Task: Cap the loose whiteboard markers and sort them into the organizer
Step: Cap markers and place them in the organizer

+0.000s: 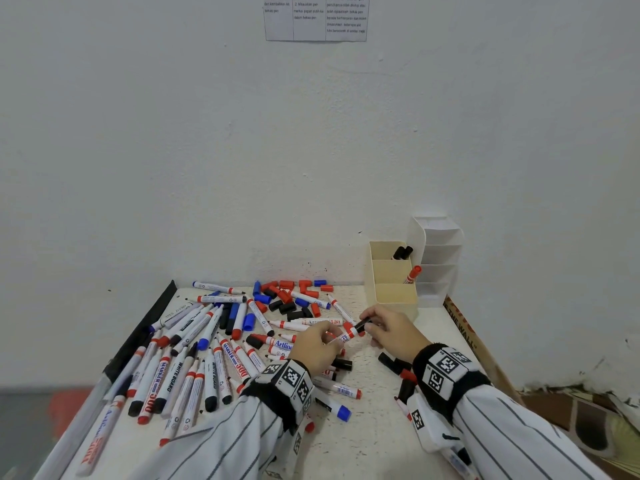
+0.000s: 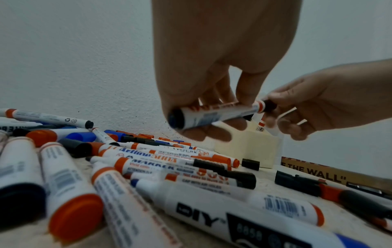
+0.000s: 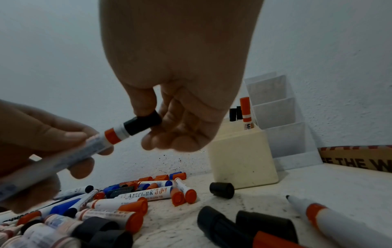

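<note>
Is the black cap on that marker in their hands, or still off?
On. The black cap covers the tip of the white marker; right hand pinches it, left hand holds the barrel.

"DIY" and "Artline" on markers (image 2: 212,216)

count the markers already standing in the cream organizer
3: two black-capped markers side by side in the back compartment, and one red-capped marker leaning in the middle compartment. The front compartment of the cream organizer looks empty; shorter items could be hidden.

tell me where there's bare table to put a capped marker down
Bare table lies along the near edge between the two sleeves, and right of the cream organizer toward the cardboard. The left half and back, under the marker pile, are crowded.
</note>
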Tool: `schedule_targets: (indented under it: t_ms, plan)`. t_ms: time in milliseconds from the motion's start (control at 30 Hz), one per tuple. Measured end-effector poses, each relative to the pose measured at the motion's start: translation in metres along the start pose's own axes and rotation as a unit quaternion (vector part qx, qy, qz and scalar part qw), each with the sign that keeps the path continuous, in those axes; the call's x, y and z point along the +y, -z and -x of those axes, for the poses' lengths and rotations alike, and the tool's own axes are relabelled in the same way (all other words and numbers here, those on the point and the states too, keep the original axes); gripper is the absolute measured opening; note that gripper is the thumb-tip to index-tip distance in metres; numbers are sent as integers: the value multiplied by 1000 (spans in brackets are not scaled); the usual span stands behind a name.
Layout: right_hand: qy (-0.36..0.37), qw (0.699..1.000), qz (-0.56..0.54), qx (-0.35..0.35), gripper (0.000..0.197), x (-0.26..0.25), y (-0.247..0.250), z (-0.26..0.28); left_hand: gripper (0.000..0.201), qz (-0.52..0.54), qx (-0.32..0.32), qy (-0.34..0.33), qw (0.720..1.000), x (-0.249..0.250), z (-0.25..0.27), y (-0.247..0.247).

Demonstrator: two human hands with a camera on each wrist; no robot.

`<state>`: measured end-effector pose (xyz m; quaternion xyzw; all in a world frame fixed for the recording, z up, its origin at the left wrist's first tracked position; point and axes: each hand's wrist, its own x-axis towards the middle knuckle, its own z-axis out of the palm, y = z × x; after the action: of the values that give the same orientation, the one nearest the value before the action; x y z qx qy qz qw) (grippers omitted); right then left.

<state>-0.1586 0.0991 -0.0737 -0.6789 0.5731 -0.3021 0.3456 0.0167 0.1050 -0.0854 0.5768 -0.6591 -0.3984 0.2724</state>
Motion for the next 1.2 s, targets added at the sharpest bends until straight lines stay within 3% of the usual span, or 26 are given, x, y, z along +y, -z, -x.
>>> schedule_targets:
  t_ms: [33,133,200,300,500,633,733,833,967,1033,1100,1167,1200]
  plan:
    - [-11,1000,8,0,11,-2,0,0,12,2,-5,-2,1000,0,0,0]
    - [-52,996,72,0,38,-5,-1,0,21,10,-41,-25,999,5,2,0]
    - [-80,994,69,10,46,-9,-2,-1,21,-26,-30,-54,998,7,3,-1]
    - [-95,994,40,33,48,-15,-4,-3,22,-62,-12,-85,994,10,3,0]
    - [-83,994,50,47,53,-21,-11,-6,30,-116,-47,-78,989,15,-3,3]
    - [-47,997,2,54,50,-26,-12,-11,30,61,-99,-3,993,25,-1,7]
    - [-3,997,-58,58,46,-30,-8,-15,30,224,-146,57,962,34,2,13]
    - [25,997,-56,40,44,-29,-4,-18,31,260,-175,72,947,37,-1,19]
    - [38,999,-17,-10,38,-25,4,-20,29,210,-161,37,964,33,-2,16]
    - [51,998,16,-18,36,-26,13,-22,27,131,-142,-2,981,31,-3,14]
    - [57,998,28,10,32,-28,25,-24,34,48,-150,-21,987,26,-5,12]
    - [59,995,15,77,25,-29,39,-30,49,-20,-170,10,985,16,-7,13]
    - [59,991,-8,119,21,-29,47,-33,46,-67,-169,22,983,10,-8,13]
